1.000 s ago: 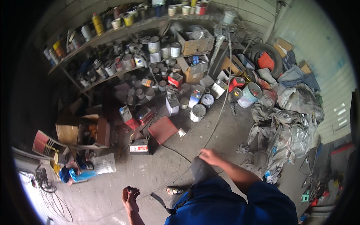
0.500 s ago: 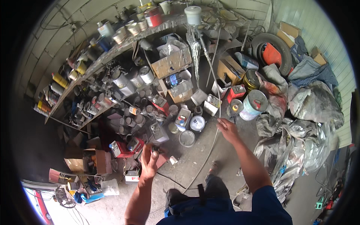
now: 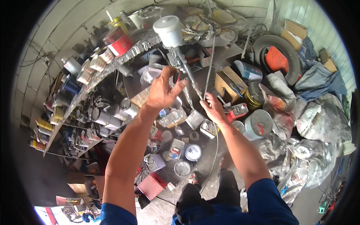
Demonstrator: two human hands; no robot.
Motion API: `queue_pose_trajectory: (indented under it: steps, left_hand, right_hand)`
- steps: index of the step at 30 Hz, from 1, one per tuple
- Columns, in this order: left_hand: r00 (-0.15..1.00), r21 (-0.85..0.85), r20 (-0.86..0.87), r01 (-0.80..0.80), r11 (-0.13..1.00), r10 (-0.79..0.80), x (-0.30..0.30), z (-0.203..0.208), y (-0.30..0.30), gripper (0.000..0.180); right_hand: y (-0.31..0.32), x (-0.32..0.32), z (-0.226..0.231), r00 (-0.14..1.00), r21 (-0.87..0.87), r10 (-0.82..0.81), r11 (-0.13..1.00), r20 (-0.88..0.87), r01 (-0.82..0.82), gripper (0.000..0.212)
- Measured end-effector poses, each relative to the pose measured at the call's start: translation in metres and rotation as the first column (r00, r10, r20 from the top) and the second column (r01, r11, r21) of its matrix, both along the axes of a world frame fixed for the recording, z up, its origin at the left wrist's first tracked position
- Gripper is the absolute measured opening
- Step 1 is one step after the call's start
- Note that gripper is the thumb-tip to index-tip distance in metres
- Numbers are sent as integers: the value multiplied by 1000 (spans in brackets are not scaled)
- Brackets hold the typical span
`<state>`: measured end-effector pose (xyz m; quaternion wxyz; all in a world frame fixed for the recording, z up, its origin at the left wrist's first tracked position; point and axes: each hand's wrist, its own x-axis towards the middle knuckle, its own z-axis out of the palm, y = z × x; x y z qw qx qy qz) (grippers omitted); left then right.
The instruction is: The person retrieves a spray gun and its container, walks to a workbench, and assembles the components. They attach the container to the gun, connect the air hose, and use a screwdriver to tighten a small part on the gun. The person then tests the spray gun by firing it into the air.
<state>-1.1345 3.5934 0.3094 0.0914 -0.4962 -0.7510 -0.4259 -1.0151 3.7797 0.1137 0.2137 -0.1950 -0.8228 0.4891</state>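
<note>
A spray gun with a white lidded cup [image 3: 167, 30] and a grey, paint-crusted body [image 3: 179, 62] is by the shelf edge ahead of me. A thin grey hose [image 3: 216, 144] trails from its lower end to the floor. My right hand [image 3: 215, 108] has its fingers closed round the hose, just below the gun's end. My left hand [image 3: 163, 90] is raised left of the gun, apart from it as far as I can see. Its fingers and thumb curl round a small dark round thing [image 3: 176, 77], partly hidden and too unclear to name.
A paint-caked shelf [image 3: 127, 52] carries cups and a red can [image 3: 119, 42]. Tins and canisters crowd the floor, including a white-lidded tin [image 3: 192, 152] near my feet. At right lie a large bucket [image 3: 258, 125], a tyre [image 3: 258, 48] and crumpled plastic sheeting [image 3: 318, 123].
I have come closer to the shelf and the gun. Both hands have risen and reached forward, the right one up along the hose to the gun's lower end.
</note>
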Motion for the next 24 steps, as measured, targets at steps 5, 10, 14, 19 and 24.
queue_pose_trajectory:
  steps: [5, 10, 14, 19, 24]
  left_hand:
    - [952, -64, -306, -28, 998, 7, -93, -29, 90, 61]
    - [930, -128, -366, -96, 987, 43, -125, -60, 121, 56]
    - [932, 116, -335, -106, 988, 139, -124, -77, 134, 56]
    - [941, 342, -250, -136, 930, 230, -123, -91, 146, 50]
    - [950, 356, -196, -161, 920, 242, -121, -86, 143, 41]
  right_hand:
    - [18, -103, -35, 972, -62, 61, 995, -225, -77, 50]
    - [16, -105, -52, 920, -163, 121, 968, -372, -193, 38]
    - [16, -104, -45, 918, -245, 120, 943, -379, -224, 36]
    - [14, -102, -34, 911, -352, 101, 901, -400, -255, 30]
    - [7, -97, -26, 929, -460, 154, 834, -337, -305, 29]
